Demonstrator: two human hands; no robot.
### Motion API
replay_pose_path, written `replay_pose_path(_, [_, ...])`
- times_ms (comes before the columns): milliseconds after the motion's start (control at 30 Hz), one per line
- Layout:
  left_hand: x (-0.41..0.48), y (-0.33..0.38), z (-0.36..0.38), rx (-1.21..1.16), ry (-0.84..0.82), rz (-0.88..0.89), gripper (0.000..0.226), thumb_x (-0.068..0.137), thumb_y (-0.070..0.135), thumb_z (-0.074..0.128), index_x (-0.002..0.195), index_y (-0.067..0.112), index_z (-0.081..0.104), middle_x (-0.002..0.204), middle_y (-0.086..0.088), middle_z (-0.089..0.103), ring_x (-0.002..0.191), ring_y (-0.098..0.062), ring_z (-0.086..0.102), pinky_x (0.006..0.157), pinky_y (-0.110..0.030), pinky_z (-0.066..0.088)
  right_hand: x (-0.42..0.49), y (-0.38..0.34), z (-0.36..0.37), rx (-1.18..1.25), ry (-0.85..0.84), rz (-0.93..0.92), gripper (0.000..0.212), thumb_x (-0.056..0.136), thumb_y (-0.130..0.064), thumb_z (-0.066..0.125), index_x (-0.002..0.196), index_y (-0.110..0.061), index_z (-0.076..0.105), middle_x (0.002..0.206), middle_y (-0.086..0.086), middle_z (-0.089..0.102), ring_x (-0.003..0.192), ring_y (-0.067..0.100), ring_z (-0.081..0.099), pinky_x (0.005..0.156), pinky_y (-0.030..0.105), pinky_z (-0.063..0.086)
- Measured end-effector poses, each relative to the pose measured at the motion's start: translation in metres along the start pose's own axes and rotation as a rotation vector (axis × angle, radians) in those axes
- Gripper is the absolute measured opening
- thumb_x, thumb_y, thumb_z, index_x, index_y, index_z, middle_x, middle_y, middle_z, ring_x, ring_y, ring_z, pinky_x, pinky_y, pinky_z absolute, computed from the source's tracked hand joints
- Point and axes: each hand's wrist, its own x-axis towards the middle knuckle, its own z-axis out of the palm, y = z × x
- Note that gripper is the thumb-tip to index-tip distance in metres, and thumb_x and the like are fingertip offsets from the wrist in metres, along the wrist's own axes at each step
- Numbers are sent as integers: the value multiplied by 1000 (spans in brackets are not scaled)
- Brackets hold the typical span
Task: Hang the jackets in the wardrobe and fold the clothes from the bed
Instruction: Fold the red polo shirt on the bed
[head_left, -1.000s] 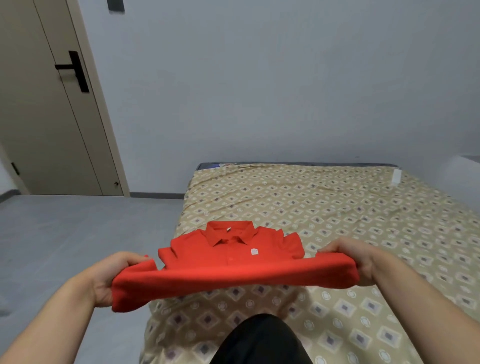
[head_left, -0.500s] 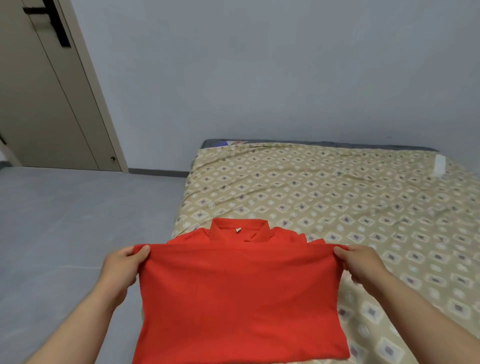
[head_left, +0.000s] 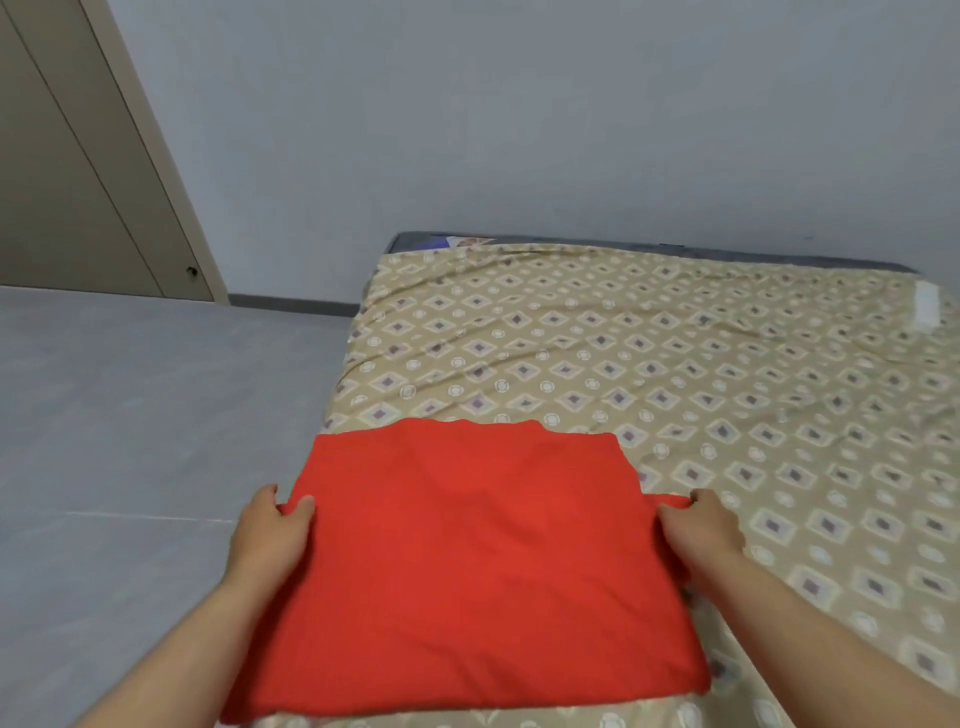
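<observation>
Pinching the folded red shirt (head_left: 467, 561) at its two side edges, left hand (head_left: 270, 535) with thumb on top of the cloth, right hand (head_left: 698, 530) gripping a small bunch of fabric, shirt flat on the near left corner of the patterned bed (head_left: 675, 353), beside the grey floor (head_left: 130, 415).

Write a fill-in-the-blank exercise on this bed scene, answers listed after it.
1. The folded shirt lying on the bed is ____ in colour.
2. The left hand grips the shirt's left edge, and the right hand grips its ____ edge.
3. In the head view, the door stands to the ____ of the bed.

Missing words: red; right; left
</observation>
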Motion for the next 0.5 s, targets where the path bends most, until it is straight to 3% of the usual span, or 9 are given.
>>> replay_pose_path(67, [-10,-29,0,-221,-173,-271,49,95,42,55,121,2,64,110,-20,71,98,-35,68,96,-52,51,2,21,3,6,-3,53,37,81,-37,58,101,-5,56,96,17,64,83,38,63,78,44,56])
replay_pose_path(133, [-21,-38,-4,-474,-356,-523,49,100,48,48,106,4,69,96,-23,74,91,-35,67,86,-47,53,0,31,2,195,-63,73,23,85,-27,61,86,-4,56,72,14,62,63,30,59,63,41,53])
replay_pose_path(200, [-27,-38,-11,-583,-409,-622,53,99,53,45,98,6,69,86,-21,75,84,-33,67,79,-43,51,-4,33,-2,398,-149,127,17,90,-14,61,76,-7,54,58,12,53,52,24,49,55,36,42])
replay_pose_path(267, [-29,-37,-17,-629,-391,-659,49,98,51,49,97,5,69,80,-19,74,70,-32,71,77,-43,53,-6,31,-7,538,-181,172,15,92,-8,58,78,-10,52,60,13,50,51,23,46,52,35,40])
replay_pose_path(333, [-27,-36,-25,-604,-318,-663,34,98,33,55,95,2,68,70,-18,73,52,-28,69,62,-39,58,-11,24,-14,603,-159,150,14,90,-4,56,81,-13,49,62,12,50,47,22,45,49,32,37])
replay_pose_path(400, [-20,-35,-32,-547,-170,-597,16,94,12,60,96,-3,65,56,-14,68,38,-21,63,40,-32,54,-23,12,-17,561,-91,3,11,87,-3,58,92,-13,55,73,10,60,53,25,54,52,33,43])
replay_pose_path(467, [-18,-23,-35,-494,76,-465,20,85,-1,65,106,-3,67,59,-11,69,41,-16,62,40,-28,53,-39,-1,-11,415,-64,-202,30,85,-5,63,112,-18,60,95,2,67,77,24,65,70,36,50])
replay_pose_path(500, [-20,-13,-33,-428,211,-341,26,83,-1,67,109,-1,68,70,-11,73,54,-17,68,51,-30,55,-46,-4,-5,286,-71,-324,39,84,-6,64,121,-19,60,107,-1,68,92,24,66,81,37,51])
